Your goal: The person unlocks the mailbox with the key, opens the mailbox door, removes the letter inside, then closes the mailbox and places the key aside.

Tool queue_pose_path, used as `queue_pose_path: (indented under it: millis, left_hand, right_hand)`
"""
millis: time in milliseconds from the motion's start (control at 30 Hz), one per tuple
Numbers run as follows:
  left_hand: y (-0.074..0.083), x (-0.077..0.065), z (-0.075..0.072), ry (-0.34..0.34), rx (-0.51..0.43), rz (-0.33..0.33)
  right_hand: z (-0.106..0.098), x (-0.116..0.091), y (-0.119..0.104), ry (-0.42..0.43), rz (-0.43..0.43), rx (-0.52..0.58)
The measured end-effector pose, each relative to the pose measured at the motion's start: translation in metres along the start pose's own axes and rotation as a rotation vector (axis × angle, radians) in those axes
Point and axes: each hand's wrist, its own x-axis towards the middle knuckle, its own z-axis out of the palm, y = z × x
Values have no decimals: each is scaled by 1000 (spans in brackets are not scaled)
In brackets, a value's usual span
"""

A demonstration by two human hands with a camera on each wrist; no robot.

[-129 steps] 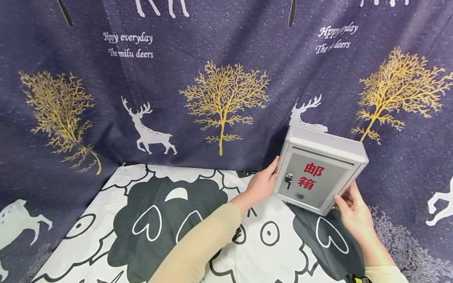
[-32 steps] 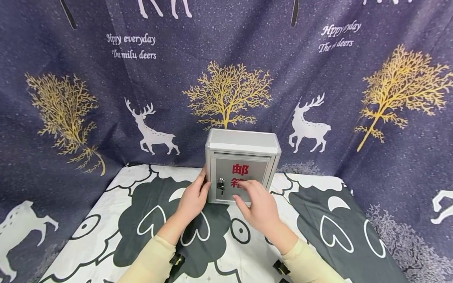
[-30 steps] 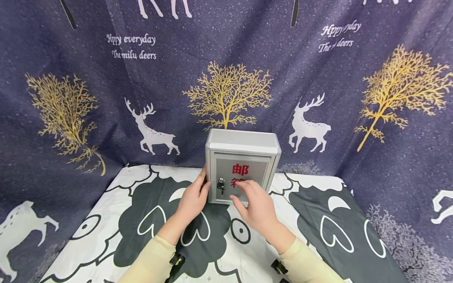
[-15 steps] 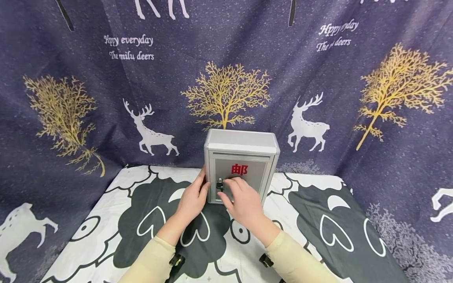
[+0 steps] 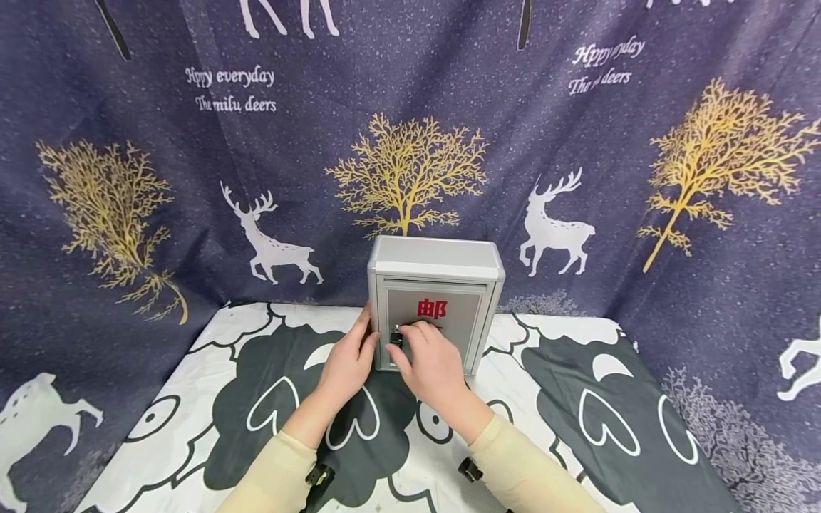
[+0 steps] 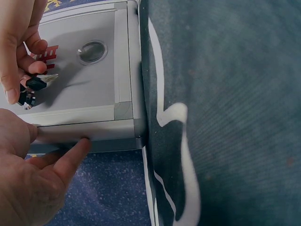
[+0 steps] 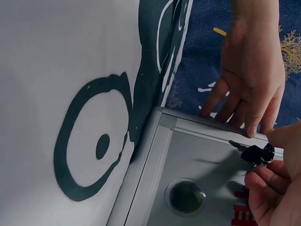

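A silver metal mailbox (image 5: 439, 251) with red characters stands upright on the cloth-covered table. My left hand (image 5: 346, 367) rests against its left side, thumb at the front edge and fingers along the side wall, as the left wrist view shows. In the mailbox door's lock is a key with a black head, and a second black-headed key (image 7: 253, 154) hangs beside it. My right hand (image 5: 432, 363) has its thumb and curled fingers around the key at the lock, covering part of the red lettering. The door is closed.
The tabletop carries a white cloth (image 5: 513, 399) printed with dark sheep shapes. Close behind the mailbox hangs a dark blue curtain (image 5: 308, 142) with deer and golden trees. The mailbox door has a round window (image 6: 92, 52) low down. Black straps (image 5: 471, 469) sit at both wrists.
The mailbox, earlier held tilted at the right, now stands in the middle. My right hand has moved left across its door to the lock. The left hand stays against its side.
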Motion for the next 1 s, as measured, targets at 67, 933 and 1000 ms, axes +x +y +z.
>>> queue_pose_path:
  millis: [67, 933, 1000]
  left_hand:
    - [0, 0, 0, 3, 2, 3]
    - [2, 0, 0, -2, -5, -13]
    - [2, 0, 0, -5, -7, -17]
  right_hand:
    - [1, 0, -1, -5, 10, -11]
    - [4, 2, -13, -9, 218, 12]
    - [3, 2, -14, -15, 238, 36]
